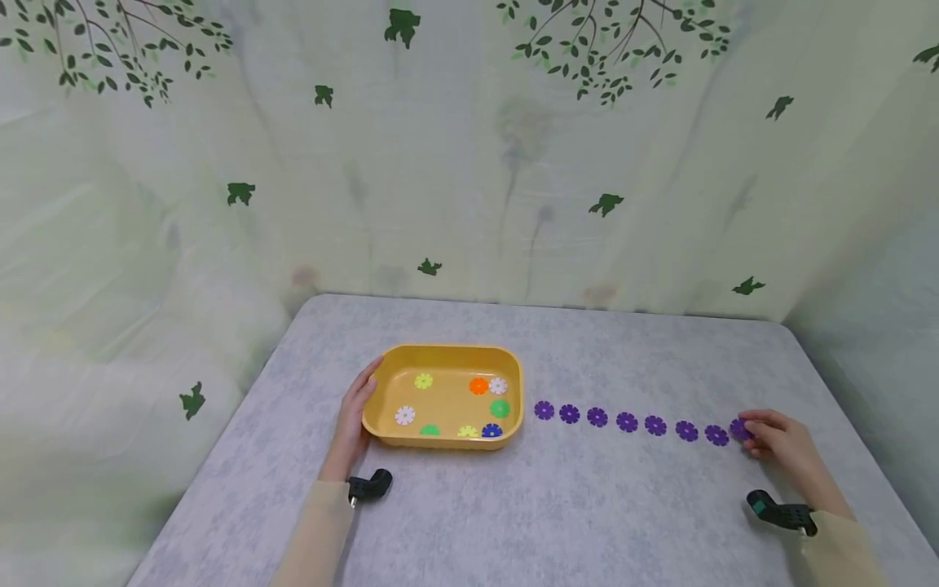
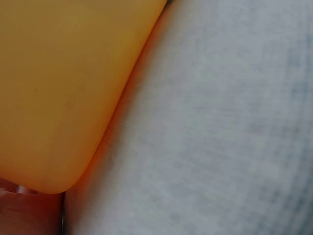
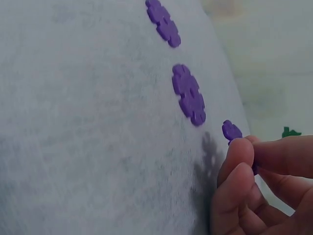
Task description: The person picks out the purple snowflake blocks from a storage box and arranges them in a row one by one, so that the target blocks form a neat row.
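My right hand (image 1: 783, 444) pinches a purple flower-shaped plastic disc (image 3: 231, 130) between thumb and fingertips at the right end of a row. In the right wrist view, that disc is raised off the table and partly hidden by the fingers. Several matching purple discs (image 1: 656, 425) lie flat in a line running left from it. At the left, my left hand (image 1: 354, 416) holds the left side of a yellow tray (image 1: 443, 444). The left wrist view shows mostly the tray's outer wall, with a bit of the hand at the lower left corner.
Inside the tray lie several loose flower discs, among them an orange disc (image 1: 478, 386), a blue disc (image 1: 491, 430) and a white disc (image 1: 405, 416). The grey table (image 1: 587, 505) ends at a pale curtain (image 1: 469, 163) with leaf prints.
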The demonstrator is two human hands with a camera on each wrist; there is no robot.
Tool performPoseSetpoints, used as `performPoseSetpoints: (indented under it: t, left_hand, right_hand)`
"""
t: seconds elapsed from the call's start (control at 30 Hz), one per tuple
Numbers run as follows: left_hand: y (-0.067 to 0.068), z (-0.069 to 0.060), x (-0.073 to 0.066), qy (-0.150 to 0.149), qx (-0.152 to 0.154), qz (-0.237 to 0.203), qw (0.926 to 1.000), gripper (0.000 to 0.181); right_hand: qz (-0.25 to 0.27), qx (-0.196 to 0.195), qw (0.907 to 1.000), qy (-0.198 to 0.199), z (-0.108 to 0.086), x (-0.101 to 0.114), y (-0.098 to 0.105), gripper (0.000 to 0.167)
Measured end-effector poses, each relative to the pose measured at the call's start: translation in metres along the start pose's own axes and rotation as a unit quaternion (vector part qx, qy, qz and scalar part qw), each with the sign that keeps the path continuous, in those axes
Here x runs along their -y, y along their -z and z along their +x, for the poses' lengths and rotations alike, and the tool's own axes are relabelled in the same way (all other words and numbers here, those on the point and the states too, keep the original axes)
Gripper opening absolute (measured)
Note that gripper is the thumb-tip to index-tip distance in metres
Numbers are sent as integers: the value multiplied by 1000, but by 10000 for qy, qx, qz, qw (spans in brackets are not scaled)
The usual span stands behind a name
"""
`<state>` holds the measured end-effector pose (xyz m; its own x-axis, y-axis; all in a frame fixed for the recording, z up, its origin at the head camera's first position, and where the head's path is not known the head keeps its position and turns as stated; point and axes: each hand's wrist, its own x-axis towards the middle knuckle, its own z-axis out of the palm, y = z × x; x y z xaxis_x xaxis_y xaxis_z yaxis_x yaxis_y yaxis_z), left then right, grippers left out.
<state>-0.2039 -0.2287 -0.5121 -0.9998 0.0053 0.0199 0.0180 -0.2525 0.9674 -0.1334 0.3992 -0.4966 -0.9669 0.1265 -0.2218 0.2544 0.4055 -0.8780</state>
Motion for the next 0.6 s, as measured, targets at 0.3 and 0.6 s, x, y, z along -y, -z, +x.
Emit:
performPoseSetpoints:
  t: [0.3, 0.6]
  left_hand:
    - [4, 2, 3, -12, 61, 19, 10000, 46]
    - [10, 0, -11, 20, 63, 1408, 9900, 48]
  right_hand:
    - [-981, -232, 9948, -130, -3, -1, 3, 38]
    - [-1146, -659, 9912, 43, -3, 15, -8, 43]
